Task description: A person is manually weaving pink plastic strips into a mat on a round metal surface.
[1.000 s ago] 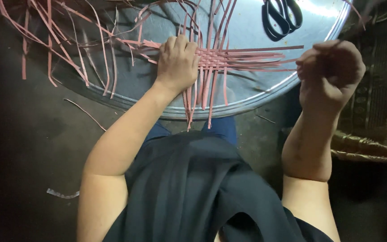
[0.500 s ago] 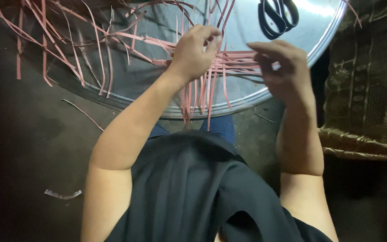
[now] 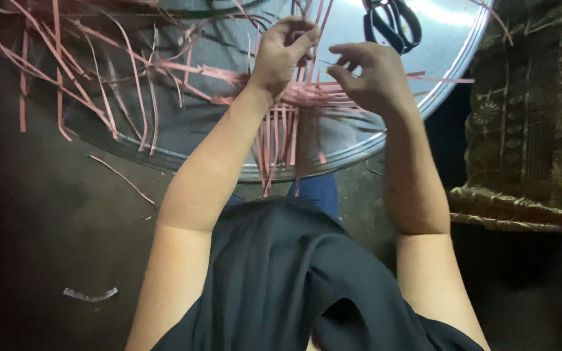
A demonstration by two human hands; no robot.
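Note:
A woven patch of pink strips (image 3: 307,110) lies on a large round metal tray (image 3: 424,97). My left hand (image 3: 281,55) is lifted over the weave's far side, its fingers curled and pinching at upright pink strips. My right hand (image 3: 369,75) hovers just to the right, fingers bent and apart, over the strips that stick out sideways. Whether the right hand holds a strip is unclear. Loose strip ends hang over the tray's near rim.
Several loose pink strips (image 3: 92,71) spread over the tray's left side. Black scissors (image 3: 395,23) lie at the tray's far right. A patterned olive cloth (image 3: 535,123) is on the right. A stray strip (image 3: 121,179) and a pale scrap (image 3: 89,296) lie on the dark floor.
My right hand has come in from the right edge of the tray to the weave. My left hand has lifted off the weave and curled around strips farther up.

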